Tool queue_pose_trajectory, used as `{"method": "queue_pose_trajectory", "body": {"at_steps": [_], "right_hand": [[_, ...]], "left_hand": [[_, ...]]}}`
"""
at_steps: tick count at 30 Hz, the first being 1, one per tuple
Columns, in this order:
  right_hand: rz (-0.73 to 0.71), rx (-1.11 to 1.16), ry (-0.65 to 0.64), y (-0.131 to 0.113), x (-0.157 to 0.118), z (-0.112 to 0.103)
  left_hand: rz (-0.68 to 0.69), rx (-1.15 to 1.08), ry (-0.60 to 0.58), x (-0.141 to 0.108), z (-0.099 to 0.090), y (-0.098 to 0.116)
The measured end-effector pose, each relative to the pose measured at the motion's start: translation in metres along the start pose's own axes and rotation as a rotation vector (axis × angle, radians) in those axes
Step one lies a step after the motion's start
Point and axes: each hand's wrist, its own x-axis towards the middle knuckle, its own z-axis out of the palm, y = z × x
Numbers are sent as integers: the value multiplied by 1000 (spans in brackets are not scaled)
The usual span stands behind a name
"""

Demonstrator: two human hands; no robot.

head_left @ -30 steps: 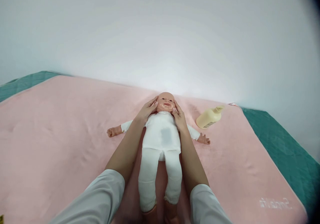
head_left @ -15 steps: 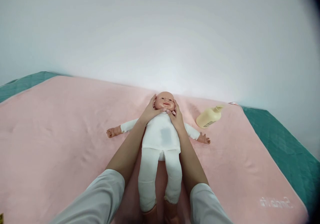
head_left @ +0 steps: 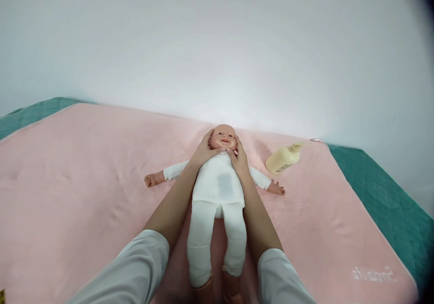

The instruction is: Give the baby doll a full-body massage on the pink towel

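Note:
A baby doll (head_left: pixel 219 177) with a white cloth body lies on its back, its head away from me and its feet toward me. My left hand (head_left: pixel 204 151) cups the left side of its head, with the thumb under the chin. On the other side my right hand (head_left: pixel 240 157) does the same, its thumb close to the left one. Both hands are closed around the head and neck; the fingers behind the head are partly hidden. The doll's arms stretch out sideways past my forearms.
A pale yellow pump bottle (head_left: pixel 283 158) lies tilted to the right of the doll. Under everything spreads a pink blanket (head_left: pixel 84 182) over a green quilted cover (head_left: pixel 379 182). A white wall (head_left: pixel 217 46) rises behind the far edge.

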Motion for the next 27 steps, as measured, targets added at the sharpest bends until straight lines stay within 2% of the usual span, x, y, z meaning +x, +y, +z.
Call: {"method": "queue_pose_trajectory", "body": {"at_steps": [9, 17, 27], "right_hand": [[-59, -75, -20, -3, 0, -5], [-36, -41, -52, -6, 2, -11], [-37, -3, -60, 6, 5, -12]], "left_hand": [[-26, 78, -6, -4, -7, 8], [-29, 74, -32, 2, -13, -2], [-46, -7, -59, 5, -13, -10]]}}
